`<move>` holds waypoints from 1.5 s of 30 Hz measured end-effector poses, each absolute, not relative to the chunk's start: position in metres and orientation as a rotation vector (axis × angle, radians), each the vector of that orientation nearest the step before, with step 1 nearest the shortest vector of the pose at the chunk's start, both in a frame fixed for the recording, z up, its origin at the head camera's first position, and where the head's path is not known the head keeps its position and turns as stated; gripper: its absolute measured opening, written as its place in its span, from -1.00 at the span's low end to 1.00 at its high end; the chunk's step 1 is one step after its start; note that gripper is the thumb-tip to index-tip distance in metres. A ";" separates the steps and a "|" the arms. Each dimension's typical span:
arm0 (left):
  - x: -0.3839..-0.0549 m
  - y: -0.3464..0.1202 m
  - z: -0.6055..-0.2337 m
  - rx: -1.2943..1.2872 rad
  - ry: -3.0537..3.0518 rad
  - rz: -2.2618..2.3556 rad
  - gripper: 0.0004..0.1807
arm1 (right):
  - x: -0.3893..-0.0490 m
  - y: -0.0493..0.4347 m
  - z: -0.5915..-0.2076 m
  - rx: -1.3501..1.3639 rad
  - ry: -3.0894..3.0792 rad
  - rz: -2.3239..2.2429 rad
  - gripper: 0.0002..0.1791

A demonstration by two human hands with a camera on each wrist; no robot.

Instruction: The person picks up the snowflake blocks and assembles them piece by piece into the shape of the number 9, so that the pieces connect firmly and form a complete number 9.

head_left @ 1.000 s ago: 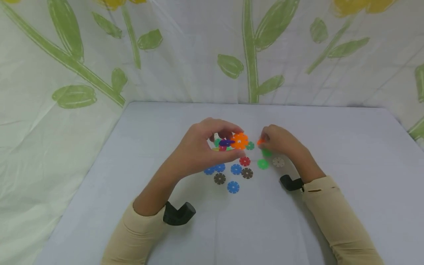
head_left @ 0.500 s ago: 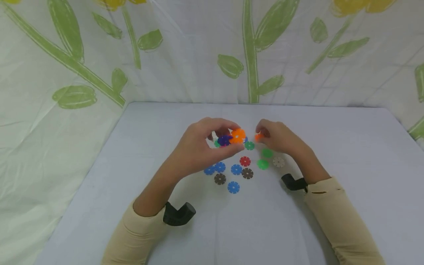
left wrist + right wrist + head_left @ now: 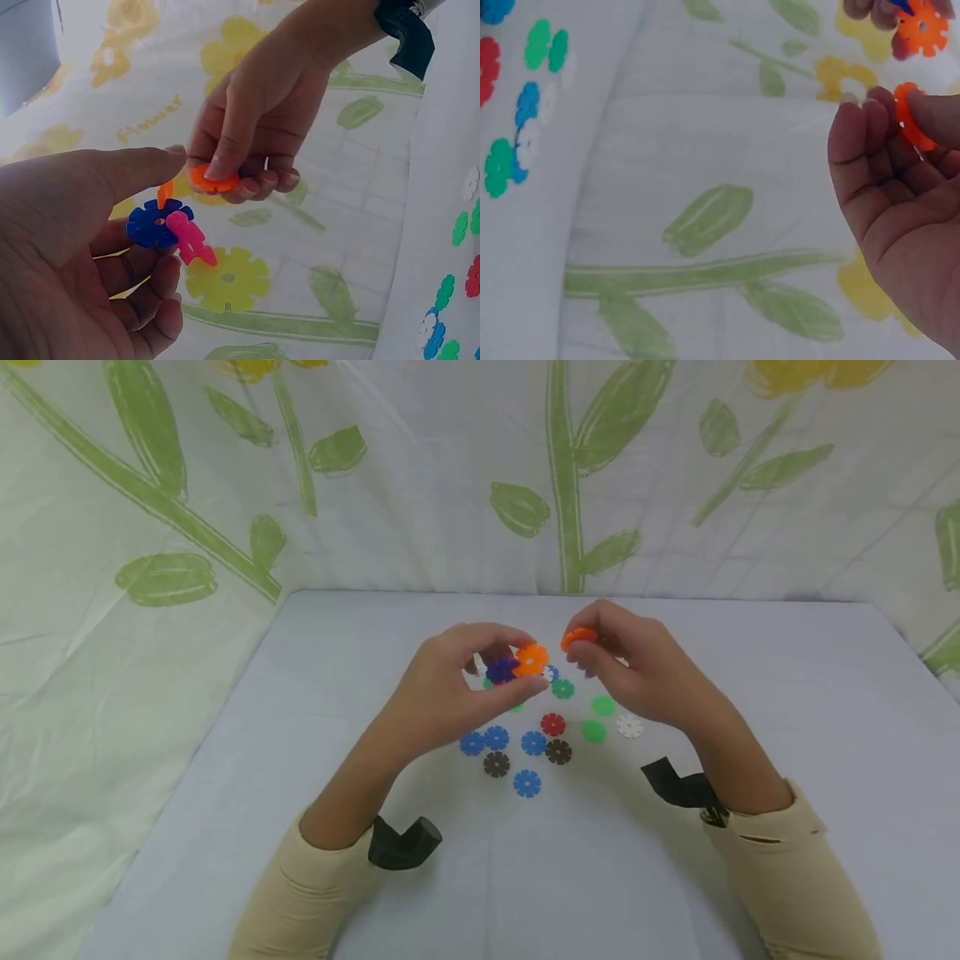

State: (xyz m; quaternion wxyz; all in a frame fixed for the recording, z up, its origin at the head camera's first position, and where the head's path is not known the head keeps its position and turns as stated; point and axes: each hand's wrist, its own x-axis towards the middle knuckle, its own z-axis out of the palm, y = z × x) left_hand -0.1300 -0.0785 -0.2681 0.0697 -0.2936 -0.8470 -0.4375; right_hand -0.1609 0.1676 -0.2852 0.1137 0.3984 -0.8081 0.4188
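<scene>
My left hand (image 3: pixel 435 693) holds a joined chain of notched plastic discs above the table. In the head view its orange disc (image 3: pixel 532 660) faces up between thumb and fingers, beside a dark blue disc (image 3: pixel 502 671). The left wrist view also shows a pink disc (image 3: pixel 190 238) slotted to the blue one, and a yellow disc (image 3: pixel 227 279) at the pink one's lower end. My right hand (image 3: pixel 641 664) pinches a separate orange disc (image 3: pixel 578 638) between thumb and fingers. This disc is close to the chain but apart from it.
Loose discs lie on the white table (image 3: pixel 600 877) below the hands: several blue (image 3: pixel 527 783), two brown (image 3: pixel 497 765), a red (image 3: pixel 552 724), several green (image 3: pixel 594 732) and a white one (image 3: pixel 629 726). Behind the table hangs a flower-printed curtain (image 3: pixel 450 477).
My right hand has lifted its orange disc from the table, up and left toward the left hand. The left hand's chain has turned and shifted slightly left and up.
</scene>
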 end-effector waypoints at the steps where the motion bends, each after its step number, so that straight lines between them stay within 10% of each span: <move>1: -0.130 -0.079 -0.268 -0.885 -2.547 -1.309 -0.59 | -0.158 0.166 -0.283 1.183 -2.347 1.236 -0.79; 45: -0.115 -0.078 -0.261 -1.129 -2.266 -1.197 -0.54 | -0.112 0.136 -0.272 1.007 -2.095 0.790 -0.91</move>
